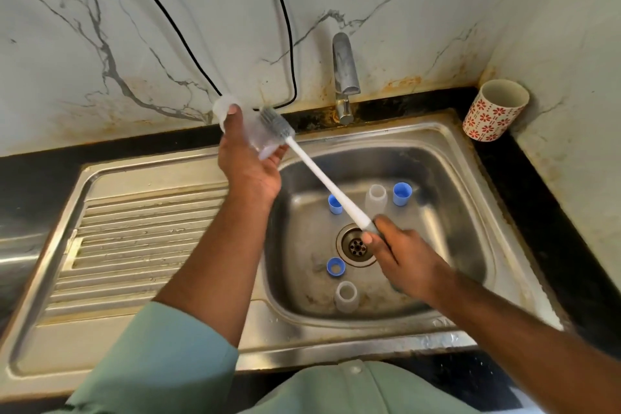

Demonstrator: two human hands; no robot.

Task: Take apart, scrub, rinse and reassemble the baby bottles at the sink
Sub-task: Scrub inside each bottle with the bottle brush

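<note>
My left hand [247, 158] grips a clear baby bottle body [258, 136], raised over the sink's back left rim. Its open mouth faces right. My right hand [403, 257] holds the grey grip of a white bottle brush [322, 175]. The brush's grey bristle head [275, 123] sits inside the bottle. In the steel sink basin [447, 178] stand two clear bottle parts [376, 197] [346, 296]. Three blue plastic pieces lie there too: one at the back right [402, 193], one behind the brush handle [334, 204], and a ring [335, 267] left of the drain [357, 245].
A metal tap [344, 74] rises from the back rim, with no water running. A ridged steel drainboard [141, 245] lies to the left. A red-flowered white cup [494, 109] stands in the back right corner. A black cable [285, 27] hangs down the marble wall.
</note>
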